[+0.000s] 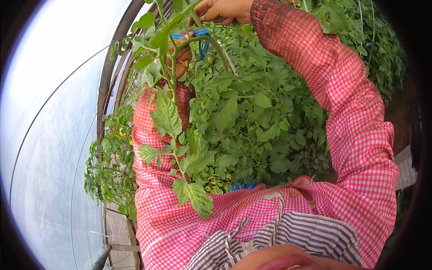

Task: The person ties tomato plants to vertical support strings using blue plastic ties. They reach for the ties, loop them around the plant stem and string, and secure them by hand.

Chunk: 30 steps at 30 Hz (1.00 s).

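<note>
Near the top of the head view, a tomato plant's thick green stem (217,45) bends over in an arch. A blue plastic tie (202,32) loops at this stem, one end hanging down. My left hand (182,59) is behind the leafy shoot, its fingertips pinching the tie; leaves and stem partly cover it. Above the tie, my right hand (224,11) reaches in from the right with fingers bent against the upper stem. What lies between those fingers is hidden. A small green tomato (209,60) and a yellow flower (184,63) are close below the tie.
Dense tomato foliage (249,118) stands before me. Leftward are a translucent plastic greenhouse sheet (57,111) and a curved frame pole (103,91). A white support string (229,60) runs beside the stem. Several blue strips (243,185) stick up at my waist.
</note>
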Each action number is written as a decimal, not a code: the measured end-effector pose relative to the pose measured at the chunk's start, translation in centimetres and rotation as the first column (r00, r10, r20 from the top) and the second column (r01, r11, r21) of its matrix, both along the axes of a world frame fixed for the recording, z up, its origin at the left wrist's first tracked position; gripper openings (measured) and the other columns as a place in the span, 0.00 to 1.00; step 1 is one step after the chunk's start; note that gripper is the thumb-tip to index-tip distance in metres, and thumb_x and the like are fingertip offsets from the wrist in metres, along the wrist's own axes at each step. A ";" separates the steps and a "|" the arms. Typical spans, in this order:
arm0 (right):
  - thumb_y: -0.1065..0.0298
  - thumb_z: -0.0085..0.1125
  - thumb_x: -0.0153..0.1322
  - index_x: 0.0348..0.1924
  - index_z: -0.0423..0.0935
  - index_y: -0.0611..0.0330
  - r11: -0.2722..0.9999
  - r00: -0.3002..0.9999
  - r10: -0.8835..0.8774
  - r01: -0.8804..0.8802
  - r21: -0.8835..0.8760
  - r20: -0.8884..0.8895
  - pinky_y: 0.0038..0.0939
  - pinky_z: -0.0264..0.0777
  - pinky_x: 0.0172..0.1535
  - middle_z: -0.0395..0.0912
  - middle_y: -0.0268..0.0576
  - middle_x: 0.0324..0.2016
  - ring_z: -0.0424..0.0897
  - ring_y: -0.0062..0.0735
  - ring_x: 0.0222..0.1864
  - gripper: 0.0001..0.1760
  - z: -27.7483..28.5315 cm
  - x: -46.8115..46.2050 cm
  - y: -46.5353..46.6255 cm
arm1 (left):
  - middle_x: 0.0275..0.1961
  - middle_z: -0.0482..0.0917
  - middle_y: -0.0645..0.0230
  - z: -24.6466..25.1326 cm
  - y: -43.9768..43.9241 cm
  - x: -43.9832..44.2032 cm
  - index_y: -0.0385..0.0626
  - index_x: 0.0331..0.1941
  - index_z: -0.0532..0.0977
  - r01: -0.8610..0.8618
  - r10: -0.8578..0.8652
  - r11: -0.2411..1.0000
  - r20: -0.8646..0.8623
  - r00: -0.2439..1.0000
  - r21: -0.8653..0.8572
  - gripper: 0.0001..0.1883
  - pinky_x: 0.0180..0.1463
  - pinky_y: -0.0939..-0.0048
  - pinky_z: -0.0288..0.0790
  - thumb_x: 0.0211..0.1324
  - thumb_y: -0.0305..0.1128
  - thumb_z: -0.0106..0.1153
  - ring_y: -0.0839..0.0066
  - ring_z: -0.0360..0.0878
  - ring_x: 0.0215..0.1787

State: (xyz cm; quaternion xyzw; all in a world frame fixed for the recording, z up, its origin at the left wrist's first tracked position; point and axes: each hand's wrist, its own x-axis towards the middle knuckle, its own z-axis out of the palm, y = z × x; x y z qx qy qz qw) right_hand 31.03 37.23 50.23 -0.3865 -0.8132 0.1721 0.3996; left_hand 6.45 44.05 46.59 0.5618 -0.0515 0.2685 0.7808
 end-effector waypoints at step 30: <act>0.70 0.58 0.57 0.39 0.72 0.68 0.846 0.970 -0.215 0.124 0.519 0.118 0.44 0.70 0.40 0.77 0.61 0.32 0.78 0.54 0.38 0.18 -1.1 -1.0 0.3 | 0.37 0.77 0.61 -1.8 -2.7 0.5 0.41 0.38 0.72 -0.731 0.845 0.285 0.198 0.497 0.620 0.15 0.44 0.63 0.71 0.55 0.35 0.66 0.70 0.76 0.39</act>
